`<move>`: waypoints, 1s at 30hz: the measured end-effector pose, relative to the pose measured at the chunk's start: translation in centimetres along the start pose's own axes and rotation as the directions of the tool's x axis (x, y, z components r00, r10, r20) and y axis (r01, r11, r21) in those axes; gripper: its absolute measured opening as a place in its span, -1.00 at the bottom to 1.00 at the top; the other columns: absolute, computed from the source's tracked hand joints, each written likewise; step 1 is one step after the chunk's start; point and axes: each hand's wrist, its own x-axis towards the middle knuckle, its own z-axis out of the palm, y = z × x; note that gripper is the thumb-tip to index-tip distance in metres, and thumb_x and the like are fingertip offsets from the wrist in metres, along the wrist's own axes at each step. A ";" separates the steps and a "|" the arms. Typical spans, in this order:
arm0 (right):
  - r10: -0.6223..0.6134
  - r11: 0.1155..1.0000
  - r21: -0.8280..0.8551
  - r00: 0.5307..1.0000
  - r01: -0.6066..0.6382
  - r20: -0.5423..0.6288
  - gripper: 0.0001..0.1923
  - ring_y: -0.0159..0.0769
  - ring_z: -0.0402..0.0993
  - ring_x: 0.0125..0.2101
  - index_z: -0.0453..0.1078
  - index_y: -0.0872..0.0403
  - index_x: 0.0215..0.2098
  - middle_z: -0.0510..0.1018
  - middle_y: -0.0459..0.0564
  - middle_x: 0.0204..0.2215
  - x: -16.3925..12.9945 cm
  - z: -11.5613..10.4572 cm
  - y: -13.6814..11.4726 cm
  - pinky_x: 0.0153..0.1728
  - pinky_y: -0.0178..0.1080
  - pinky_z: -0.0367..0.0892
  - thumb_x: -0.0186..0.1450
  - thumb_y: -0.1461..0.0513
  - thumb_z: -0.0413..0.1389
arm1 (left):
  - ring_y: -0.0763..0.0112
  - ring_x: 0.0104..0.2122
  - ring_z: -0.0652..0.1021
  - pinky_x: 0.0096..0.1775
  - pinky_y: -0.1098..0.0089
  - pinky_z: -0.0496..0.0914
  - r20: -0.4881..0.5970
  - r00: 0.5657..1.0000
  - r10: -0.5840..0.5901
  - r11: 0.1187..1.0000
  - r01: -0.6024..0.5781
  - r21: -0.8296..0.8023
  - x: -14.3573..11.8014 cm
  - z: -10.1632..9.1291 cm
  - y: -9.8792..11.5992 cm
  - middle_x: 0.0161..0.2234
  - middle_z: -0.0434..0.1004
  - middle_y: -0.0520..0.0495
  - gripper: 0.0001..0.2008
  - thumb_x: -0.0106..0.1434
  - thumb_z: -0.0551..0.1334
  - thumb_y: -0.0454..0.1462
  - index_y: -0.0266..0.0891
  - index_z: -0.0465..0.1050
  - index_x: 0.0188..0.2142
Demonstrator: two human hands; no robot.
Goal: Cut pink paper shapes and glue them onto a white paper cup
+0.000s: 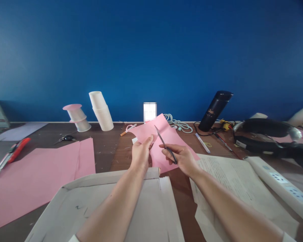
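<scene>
Near the middle of the desk, my left hand (140, 153) pinches the edge of a pink sheet of paper (164, 156), thumb on top. The sheet is raised and bent, with one part curling up toward the wall. My right hand (180, 156) grips a pair of dark-handled scissors (169, 150), whose blades point up and left over the paper, close to my left thumb. A slit appears to run into the sheet by the blades. How far apart the blades stand is hard to make out.
Left are pink sheets (50, 164), a red utility knife (15, 153), keys (68, 138), stacked white cups (101, 111) and a cup piece with pink discs (77, 117). White cardboard (101, 205) lies below my arms. Right are a black bottle (215, 111), printed paper (232, 178), a power strip (280, 183) and headphones (265, 134).
</scene>
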 end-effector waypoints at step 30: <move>0.038 0.993 0.112 0.999 -0.041 0.024 -0.62 -0.49 0.29 -0.59 0.49 0.08 -0.17 0.43 -0.13 -0.53 0.4 0.0 1.0 -0.51 -0.34 0.24 0.07 0.09 0.24 | 0.36 -0.61 0.47 -0.55 0.35 0.38 0.084 0.994 -0.067 0.997 0.071 -0.038 -0.3 0.0 -1.6 -0.57 0.48 -0.06 -0.62 -0.13 0.40 -0.11 -0.35 0.48 -0.39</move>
